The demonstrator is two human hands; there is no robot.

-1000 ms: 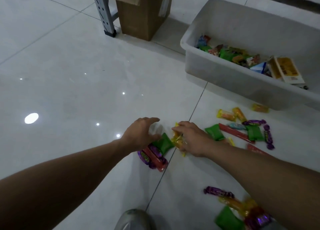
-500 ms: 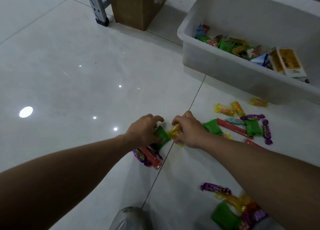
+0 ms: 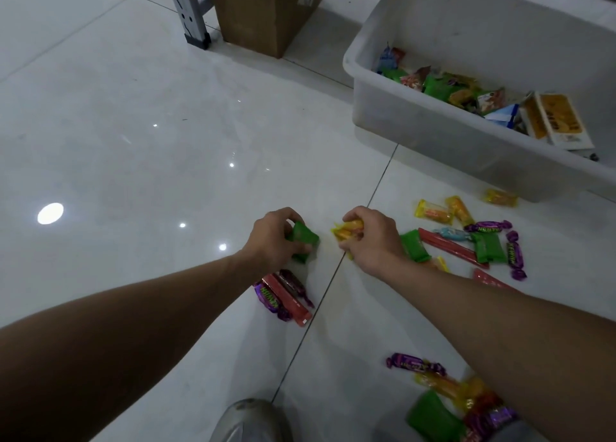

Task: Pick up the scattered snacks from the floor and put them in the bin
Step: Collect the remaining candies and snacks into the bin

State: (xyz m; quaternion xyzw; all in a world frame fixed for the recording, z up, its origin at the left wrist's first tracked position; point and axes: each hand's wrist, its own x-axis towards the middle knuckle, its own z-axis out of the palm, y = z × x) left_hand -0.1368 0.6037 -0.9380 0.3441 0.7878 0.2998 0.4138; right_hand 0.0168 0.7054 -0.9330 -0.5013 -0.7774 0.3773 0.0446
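Left hand [image 3: 271, 241]: fingers curled round a green packet [image 3: 304, 238], pinching it at floor level; whether it is clear of the tiles cannot be told.
Right hand [image 3: 370, 238]: closed round a bunch of yellow packets [image 3: 348, 231], whose ends stick out past the knuckles toward the left hand.
Gap between the hands: small, the two apart, on either side of a dark grout line.
Below the left wrist: a purple candy [image 3: 268, 300], a red stick [image 3: 290, 303] and a dark maroon candy [image 3: 295, 286] lie side by side on the floor [image 3: 133, 141].
Just right of the right hand: a second green packet [image 3: 413, 246] touching a long red stick [image 3: 450, 246], then a pale blue candy [image 3: 451, 233], a third green packet [image 3: 488, 246] and two purple twists [image 3: 488, 226].
Farther out: three yellow wrapped snacks [image 3: 433, 212], one of them close to the bin wall.
Near bottom edge: a purple twist [image 3: 415, 365], an orange-yellow piece [image 3: 440, 383] and a green packet [image 3: 433, 415], beside the right forearm.
Bin [image 3: 433, 148]: white plastic, at upper right, well apart from the hands; mixed packets and a yellow-and-white box [image 3: 556, 121] lie inside.
Beyond: a cardboard box [image 3: 263, 11] and a grey metal leg [image 3: 190, 11] stand on the glossy white tiles.
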